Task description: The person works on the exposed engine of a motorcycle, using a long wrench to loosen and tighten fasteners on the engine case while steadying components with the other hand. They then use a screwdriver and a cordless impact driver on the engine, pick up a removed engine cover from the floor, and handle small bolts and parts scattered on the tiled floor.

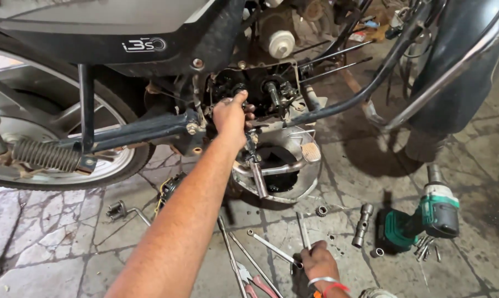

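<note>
A: Engine (255, 91), then: where does it sit and how does it look?

B: It sits at upper centre of the frame, under the motorcycle's dark side panel (111, 33). Its side cover is off, so black, oily parts and a short stub shaft (272, 92) are bare.

A: Which way does that shaft point?

B: Out of the opening toward the camera and a little down; its long axis runs roughly top to bottom in the frame.

A: And the left hand (231, 117)?

B: It reaches up from the lower left, fingers curled narrow, thumb tip pressed on a small part at the left edge of the opening. I cannot tell whether it pinches anything.

A: The right hand (317, 259)?

B: At bottom centre, down on the paved floor (51, 243), closed around the lower end of a thin metal rod (303, 232) that points up the frame.

A: Any container?

B: A metal pan (310, 176) lies right below the engine, with dark liquid pooled in it; the footrest bar (257, 176) crosses over it.

A: Around it?

B: A socket (363, 224) and a green cordless impact wrench (426, 218) lie at lower right, with loose bolts (426, 251) just beside the wrench.
</note>
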